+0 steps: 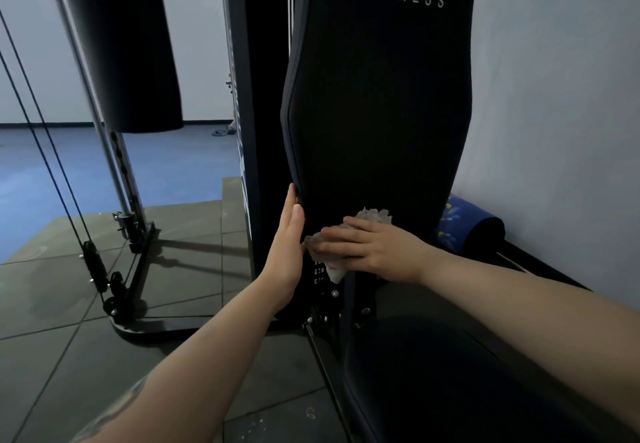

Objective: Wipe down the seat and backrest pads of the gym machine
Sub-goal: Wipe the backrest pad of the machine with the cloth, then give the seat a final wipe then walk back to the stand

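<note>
The tall black backrest pad (377,103) stands upright in the middle, with FITNESS lettering at its top. The black seat pad (460,373) lies below it at the lower right. My right hand (367,248) presses a crumpled grey-white cloth (372,215) flat against the lowest part of the backrest pad. My left hand (285,245) lies flat with straight fingers against the backrest's left edge, holding nothing.
The machine's dark upright frame (242,96) and cables (41,131) stand to the left, over a base bar (138,259) on grey floor tiles. A black punching bag (124,44) hangs at the upper left. A blue roller pad (467,224) rests by the right wall.
</note>
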A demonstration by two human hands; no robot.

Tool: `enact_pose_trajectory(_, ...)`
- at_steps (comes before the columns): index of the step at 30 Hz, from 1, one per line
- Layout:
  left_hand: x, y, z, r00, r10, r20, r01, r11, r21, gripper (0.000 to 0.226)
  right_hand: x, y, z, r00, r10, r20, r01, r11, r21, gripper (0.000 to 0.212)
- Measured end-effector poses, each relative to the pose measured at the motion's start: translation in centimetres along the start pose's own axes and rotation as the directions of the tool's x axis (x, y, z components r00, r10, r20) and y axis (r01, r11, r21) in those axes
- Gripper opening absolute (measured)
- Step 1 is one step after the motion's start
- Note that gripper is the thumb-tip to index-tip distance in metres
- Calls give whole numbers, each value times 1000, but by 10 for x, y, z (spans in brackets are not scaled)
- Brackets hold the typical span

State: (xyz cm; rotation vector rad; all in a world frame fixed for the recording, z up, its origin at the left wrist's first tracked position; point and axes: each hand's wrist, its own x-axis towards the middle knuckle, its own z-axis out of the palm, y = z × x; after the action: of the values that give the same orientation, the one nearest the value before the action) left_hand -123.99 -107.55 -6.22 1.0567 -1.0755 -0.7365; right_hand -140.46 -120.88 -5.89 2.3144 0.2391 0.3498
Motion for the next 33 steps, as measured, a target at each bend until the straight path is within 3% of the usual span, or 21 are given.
enact_pose_trajectory(3, -3, -3, 9, 1000, 9, -29, -9, 1000, 12, 52, -9, -6, -9, 995, 95, -28, -91, 990, 108, 42)
enact_pose_trajectory(6, -12, -8, 19, 996, 35, -81, -35, 999, 9, 58, -12, -24, -29, 925, 378, -33, -350, 884, 309, 31)
enact_pose_trajectory(8, -24, -17, 27, 995, 55, -86, -50, 997, 59, 64, -21, -42, -45, 796, 605, 3, -550, 722, 420, 28)
enact_pose_trajectory(10, -40, -30, 32, 994, 68, -82, -55, 987, 149, 70, -35, -66, -59, 592, 798, 116, -721, 460, 519, 27)
enact_pose_trajectory(13, -66, -56, 46, 1000, 28, 3, -27, 941, 338, 71, -68, -116, -71, 274, 901, 337, -864, 77, 497, 27)
enact_pose_trajectory(15, -86, -74, 60, 988, -9, 155, -67, 877, 475, 64, -91, -152, -75, 156, 886, 437, -901, -54, 431, 29)
enact_pose_trajectory(18, -118, -95, 81, 943, -99, 317, -125, 778, 616, 47, -115, -183, -80, 51, 852, 521, -932, -147, 332, 30)
enact_pose_trajectory(22, -146, -107, 94, 939, -92, 333, -206, 624, 753, 39, -115, -191, -79, 31, 864, 503, -960, -114, 255, 31)
enact_pose_trajectory(27, -146, -106, 94, 950, -84, 300, -192, 601, 776, 40, -106, -191, -63, 78, 821, 566, -992, 7, 127, 38)
enact_pose_trajectory(33, -143, -100, 93, 949, -101, 298, -192, 564, 803, 40, -105, -191, -60, 82, 816, 573, -990, 1, 140, 37)
